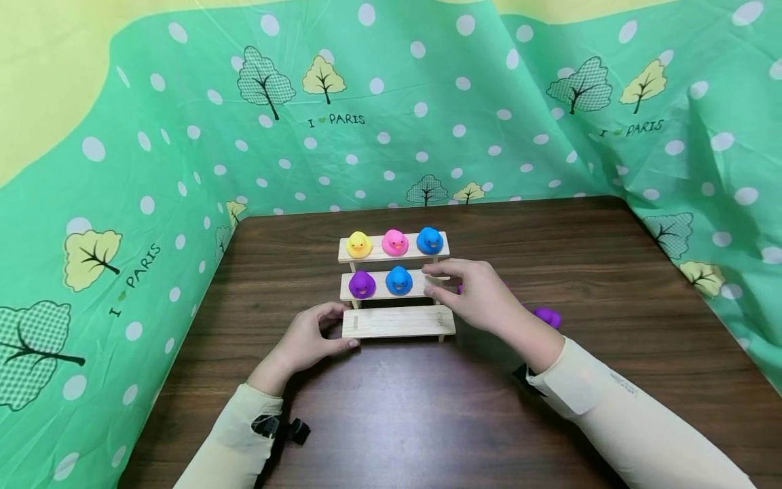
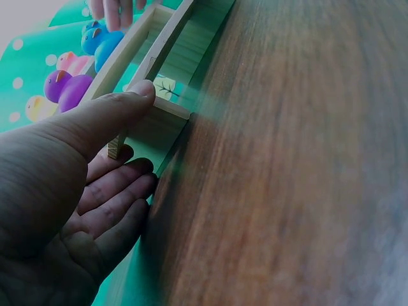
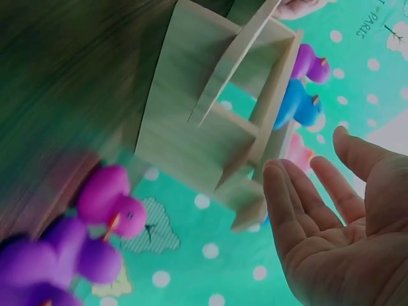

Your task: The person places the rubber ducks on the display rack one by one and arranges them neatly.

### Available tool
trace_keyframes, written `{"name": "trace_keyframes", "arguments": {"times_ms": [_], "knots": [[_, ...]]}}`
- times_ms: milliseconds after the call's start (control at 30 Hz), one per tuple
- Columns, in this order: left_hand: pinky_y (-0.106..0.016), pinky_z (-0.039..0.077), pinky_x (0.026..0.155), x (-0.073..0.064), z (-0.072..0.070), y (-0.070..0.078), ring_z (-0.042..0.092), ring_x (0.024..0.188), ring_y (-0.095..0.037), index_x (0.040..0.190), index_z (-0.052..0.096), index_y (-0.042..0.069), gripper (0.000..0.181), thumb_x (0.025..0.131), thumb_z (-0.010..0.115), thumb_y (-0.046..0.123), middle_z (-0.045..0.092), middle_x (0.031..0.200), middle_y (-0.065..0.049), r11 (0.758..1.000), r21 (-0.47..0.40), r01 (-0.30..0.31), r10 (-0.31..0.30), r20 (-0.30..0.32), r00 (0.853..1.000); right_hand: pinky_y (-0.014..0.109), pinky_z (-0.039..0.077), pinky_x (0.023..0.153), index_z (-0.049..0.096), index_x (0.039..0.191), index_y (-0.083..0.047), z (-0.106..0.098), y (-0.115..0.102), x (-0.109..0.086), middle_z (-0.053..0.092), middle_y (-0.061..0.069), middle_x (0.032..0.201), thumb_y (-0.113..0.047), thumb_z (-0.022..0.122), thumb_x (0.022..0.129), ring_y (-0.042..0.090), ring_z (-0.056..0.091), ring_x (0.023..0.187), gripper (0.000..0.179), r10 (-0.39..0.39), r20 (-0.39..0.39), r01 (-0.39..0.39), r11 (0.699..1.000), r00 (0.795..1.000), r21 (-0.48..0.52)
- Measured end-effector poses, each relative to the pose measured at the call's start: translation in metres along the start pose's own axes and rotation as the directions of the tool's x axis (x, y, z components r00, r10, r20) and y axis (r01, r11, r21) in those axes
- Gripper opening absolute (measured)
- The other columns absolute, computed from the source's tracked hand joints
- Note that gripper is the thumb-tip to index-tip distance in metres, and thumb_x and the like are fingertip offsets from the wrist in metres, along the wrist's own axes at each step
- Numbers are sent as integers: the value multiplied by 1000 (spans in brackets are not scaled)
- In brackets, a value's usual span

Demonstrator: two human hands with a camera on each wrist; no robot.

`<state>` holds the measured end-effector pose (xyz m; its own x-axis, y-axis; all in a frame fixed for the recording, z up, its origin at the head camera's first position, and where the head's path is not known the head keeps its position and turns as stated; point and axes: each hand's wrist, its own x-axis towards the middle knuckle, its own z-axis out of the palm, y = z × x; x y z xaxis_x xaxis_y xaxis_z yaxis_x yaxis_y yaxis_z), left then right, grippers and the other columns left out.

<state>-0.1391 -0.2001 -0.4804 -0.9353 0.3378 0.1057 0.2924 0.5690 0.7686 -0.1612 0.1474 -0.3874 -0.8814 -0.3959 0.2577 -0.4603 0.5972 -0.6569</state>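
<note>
A three-step wooden stand (image 1: 398, 322) stands on the table. Yellow (image 1: 358, 245), pink (image 1: 395, 242) and blue (image 1: 430, 240) toy ducks sit on its top step. On the middle step are a purple duck (image 1: 362, 284) and another blue duck (image 1: 399, 280). My left hand (image 1: 308, 339) holds the bottom step's left end, thumb at the front, fingers behind, as the left wrist view also shows. Over the middle step's right end, my right hand (image 1: 479, 292) is empty, thumb and fingers apart. The bottom step bears no duck.
Right of the stand, partly hidden by my right arm, lies a purple duck (image 1: 546, 316). The right wrist view shows a magenta duck (image 3: 113, 201) beside several purple ones (image 3: 80, 252). A green dotted cloth (image 1: 379, 136) hangs behind and beside the dark wooden table (image 1: 391, 421).
</note>
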Motion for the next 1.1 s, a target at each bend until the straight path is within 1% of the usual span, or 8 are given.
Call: {"name": "trace_keyframes", "arguments": {"times_ms": [100,200,333,367,433,667,833,1100], "knots": [[-44,55,104,0,0,0,70,117,-24,122,70,10,57,76,97,29,73,123,-4,1000,1,8,-8,6,1000,39,56,68,76,128,-15,-9,6,-9,74,1,125,-23,83,93,22,69,94,36,9,-12,-9,1000,1000,-2],[-43,54,104,-1,1,0,69,117,-22,123,69,11,57,76,97,30,73,124,-3,1000,4,20,-20,11,1000,40,59,78,76,128,-14,-18,14,-18,75,1,121,-24,84,92,22,70,97,38,24,-36,-25,1000,999,-17],[-43,55,103,-1,1,-1,70,116,-21,123,69,12,57,76,97,30,73,123,-2,1000,6,24,-24,11,1000,43,58,79,75,128,-15,-33,24,-31,74,3,123,-25,85,91,24,68,99,39,72,-65,-75,995,995,-59],[-43,55,103,-1,1,-1,70,116,-22,122,69,12,57,76,97,30,73,123,-2,1000,5,21,-21,10,1000,45,59,82,75,128,-15,-37,28,-34,73,4,126,-25,85,91,24,69,104,39,82,-71,-87,994,994,-69],[-44,55,103,-1,1,-1,70,115,-22,122,69,11,57,76,97,30,73,122,-2,1000,3,13,-13,8,1000,48,59,86,75,128,-15,-44,34,-40,72,6,128,-25,85,91,27,69,110,40,103,-80,-109,991,991,-80],[-42,55,103,0,1,-2,70,116,-21,121,70,13,54,76,97,29,73,122,-1,1000,-10,5,-5,10,1000,55,55,85,74,130,-14,-68,59,-66,72,12,129,-33,83,93,38,67,114,42,158,-115,-173,976,981,-135],[-44,54,105,0,0,-1,69,118,-24,121,70,11,55,77,97,30,73,123,-3,999,-34,7,-7,14,1000,65,53,91,71,133,-13,-83,77,-82,68,15,135,-39,82,93,49,62,121,49,232,-84,-243,957,969,-161],[-44,54,105,0,1,1,69,119,-25,121,70,11,54,77,97,27,73,124,-4,1000,-23,2,-2,17,1000,65,51,94,72,131,-7,-94,102,-98,69,22,128,-38,83,92,46,62,119,51,314,31,-299,926,949,-229]]}}
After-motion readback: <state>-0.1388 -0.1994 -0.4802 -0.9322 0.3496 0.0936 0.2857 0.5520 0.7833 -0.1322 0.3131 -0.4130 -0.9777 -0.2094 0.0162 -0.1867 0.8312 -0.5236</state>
